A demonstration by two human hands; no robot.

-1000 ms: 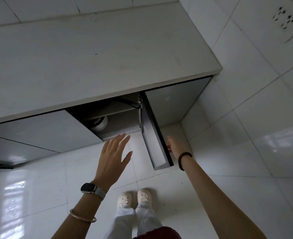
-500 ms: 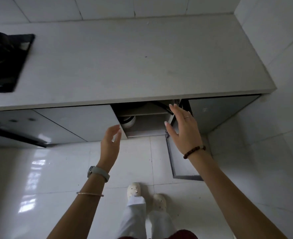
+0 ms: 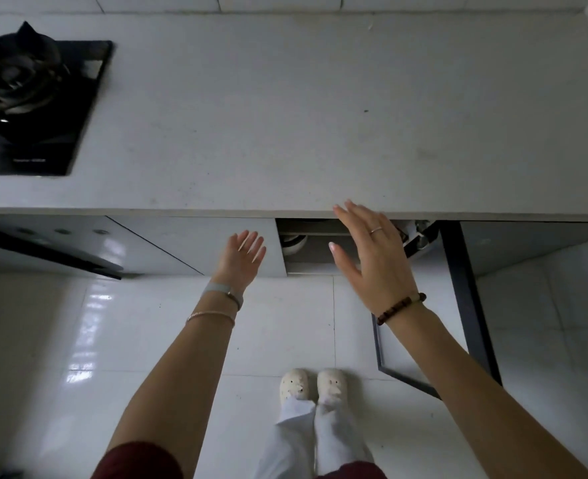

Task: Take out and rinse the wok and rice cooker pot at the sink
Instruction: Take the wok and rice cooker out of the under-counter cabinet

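Note:
Under the grey countertop (image 3: pixel 285 115) a cabinet stands open, its dark-edged door (image 3: pixel 465 305) swung out to the right. Inside, on the lower shelf, a white rounded appliance (image 3: pixel 294 244), perhaps the rice cooker, shows only in part. A dark rim (image 3: pixel 315 221) on the upper shelf is mostly hidden by the counter edge. My left hand (image 3: pixel 240 257) is spread flat in front of the closed door left of the opening. My right hand (image 3: pixel 372 250) is raised with straight fingers before the opening, holding nothing.
A black gas hob (image 3: pixel 26 105) with its burner sits on the counter at the far left. Another dark door or drawer edge (image 3: pixel 54 252) juts out at the lower left. White glossy floor tiles (image 3: pixel 95 340) lie below, with my feet (image 3: pixel 313 383) in pale shoes.
My right hand has left the cabinet door and risen in front of the opening. The view has shifted left and up, bringing the hob into sight.

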